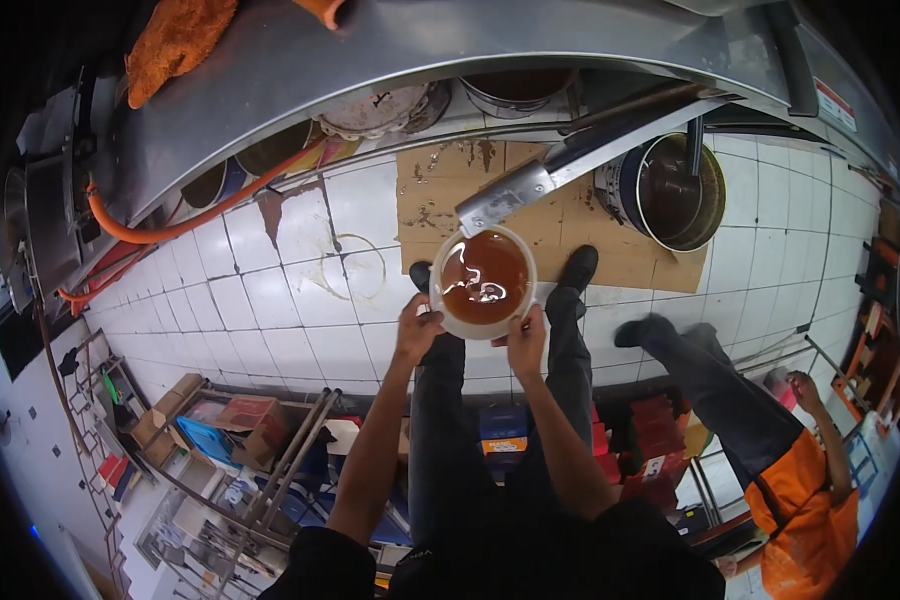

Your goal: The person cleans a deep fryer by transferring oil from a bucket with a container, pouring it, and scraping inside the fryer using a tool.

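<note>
A round white container [444,318] holds reddish-brown liquid in the middle of the view. My left hand [418,330] grips its lower left rim, and my right hand [525,340] grips the lower right side. Just over the container's top edge lies the end of a metal spout [507,198], which slopes down from the steel counter. To the right on the floor stands a large round bucket [712,200] with dark liquid inside. Stained cardboard [570,225] covers the tiles beneath the spout and around my feet.
A steel counter [390,45] spans the top, with an orange cloth [175,45] and an orange hose [170,235] at left. Shelving with boxes [250,425] is at lower left. A co-worker in an orange top [805,500] stands at lower right.
</note>
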The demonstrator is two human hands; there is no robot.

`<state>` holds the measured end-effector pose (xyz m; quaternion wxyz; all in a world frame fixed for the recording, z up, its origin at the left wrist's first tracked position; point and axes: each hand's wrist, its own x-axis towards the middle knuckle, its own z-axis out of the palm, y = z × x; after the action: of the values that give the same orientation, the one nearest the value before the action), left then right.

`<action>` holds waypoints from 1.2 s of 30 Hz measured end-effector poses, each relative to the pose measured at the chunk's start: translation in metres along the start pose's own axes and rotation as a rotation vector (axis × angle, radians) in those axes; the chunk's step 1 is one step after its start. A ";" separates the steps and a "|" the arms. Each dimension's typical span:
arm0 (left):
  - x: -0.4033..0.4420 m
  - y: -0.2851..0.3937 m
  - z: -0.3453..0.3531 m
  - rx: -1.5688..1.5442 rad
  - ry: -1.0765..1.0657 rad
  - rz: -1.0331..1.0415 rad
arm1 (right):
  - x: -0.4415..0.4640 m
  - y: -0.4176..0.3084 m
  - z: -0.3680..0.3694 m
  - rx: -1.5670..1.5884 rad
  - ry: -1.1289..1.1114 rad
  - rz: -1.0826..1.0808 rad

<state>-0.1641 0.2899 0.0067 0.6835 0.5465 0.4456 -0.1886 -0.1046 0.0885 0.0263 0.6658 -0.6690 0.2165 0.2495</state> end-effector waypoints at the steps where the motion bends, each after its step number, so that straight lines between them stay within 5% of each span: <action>1: -0.001 0.007 -0.017 0.012 0.023 0.018 | -0.003 0.004 0.018 0.042 -0.007 -0.023; 13: 0.035 0.175 -0.151 0.358 -0.007 0.209 | 0.000 -0.042 0.203 0.355 0.094 -0.074; 18: 0.091 0.265 -0.136 0.576 -0.054 0.388 | 0.051 -0.084 0.243 0.492 0.249 -0.142; 28: 0.214 0.382 -0.069 0.860 -0.262 0.357 | 0.165 -0.171 0.242 0.463 0.601 -0.127; 36: 0.252 0.410 0.010 0.970 -0.355 0.300 | 0.197 -0.214 0.218 0.542 0.642 0.121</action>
<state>0.2793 0.4739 0.0389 0.4369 0.8169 0.1017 -0.3625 0.1727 0.3187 0.0740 0.7006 -0.4996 0.5095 0.0011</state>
